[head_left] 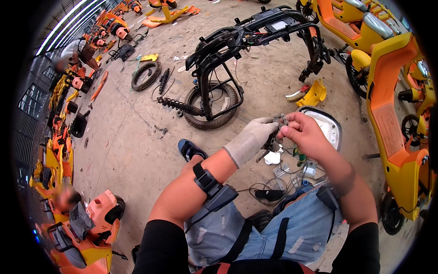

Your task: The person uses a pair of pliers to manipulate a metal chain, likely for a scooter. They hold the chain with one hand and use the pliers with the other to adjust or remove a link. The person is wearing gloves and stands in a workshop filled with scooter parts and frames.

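Observation:
My left hand [256, 133], in a pale knitted glove, is closed around a small dark metal part [273, 142] held over my knees. What kind of part it is, I cannot make out. Bare, my right hand [305, 132] pinches the upper end of the same part between thumb and fingertips. The hands nearly touch, and the glove hides much of the piece. Below them on the floor lie a white crumpled tissue [273, 157], metal brackets [282, 171] and thin cables. Just beyond my right hand sits a white tray-like shell [329, 127] with a dark rim.
A bare black scooter frame [237, 42] stands ahead, near a tire [230, 101] and a coil shock absorber [178, 105]. Another tire [147, 76] lies farther left. Yellow-orange scooters [385, 98] line the right; more stand left, where other people are. A yellow panel [315, 93] lies right.

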The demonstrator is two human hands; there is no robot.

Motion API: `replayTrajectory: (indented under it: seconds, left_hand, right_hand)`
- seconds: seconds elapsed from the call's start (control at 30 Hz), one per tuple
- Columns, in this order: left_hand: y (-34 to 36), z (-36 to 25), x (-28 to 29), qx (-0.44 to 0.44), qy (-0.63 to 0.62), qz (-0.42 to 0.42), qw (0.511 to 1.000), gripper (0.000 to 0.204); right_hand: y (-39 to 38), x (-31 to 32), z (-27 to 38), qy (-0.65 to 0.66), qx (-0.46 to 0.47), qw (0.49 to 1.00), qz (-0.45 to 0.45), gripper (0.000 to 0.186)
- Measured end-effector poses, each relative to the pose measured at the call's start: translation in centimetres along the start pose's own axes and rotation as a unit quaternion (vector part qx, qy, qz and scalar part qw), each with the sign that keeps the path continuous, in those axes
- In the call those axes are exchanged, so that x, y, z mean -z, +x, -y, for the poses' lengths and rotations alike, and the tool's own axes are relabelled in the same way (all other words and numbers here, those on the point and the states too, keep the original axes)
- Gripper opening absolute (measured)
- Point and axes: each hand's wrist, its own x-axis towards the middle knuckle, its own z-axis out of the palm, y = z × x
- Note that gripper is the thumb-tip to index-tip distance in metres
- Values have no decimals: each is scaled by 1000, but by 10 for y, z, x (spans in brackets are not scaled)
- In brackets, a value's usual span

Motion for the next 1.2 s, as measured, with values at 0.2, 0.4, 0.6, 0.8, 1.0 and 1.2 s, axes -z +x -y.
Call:
replayTrajectory:
  seconds: [0.2,0.4,0.6,0.8,1.0,1.2]
  left_hand:
    - [11,15,8,-8,74,-11,997,36]
    - [4,16,2,-33,261,-58,963,43]
    - [11,19,6,-112,388,-90,910,42]
    - [1,12,1,-104,310,-64,943,29]
    - [-4,7,-4,-130,243,-72,959,29]
    - [2,1,4,-121,121,-76,982,31]
  right_hand:
    - [-2,-1,7,16,-10,1000,-24,34]
    - [-2,13,11,31,-7,995,-91,33]
    - [0,17,7,79,31,983,-164,33]
    - [4,15,2,95,70,978,-170,34]
    - [1,6,3,90,41,990,-101,33]
    - [3,-6,-1,41,16,998,-48,32]
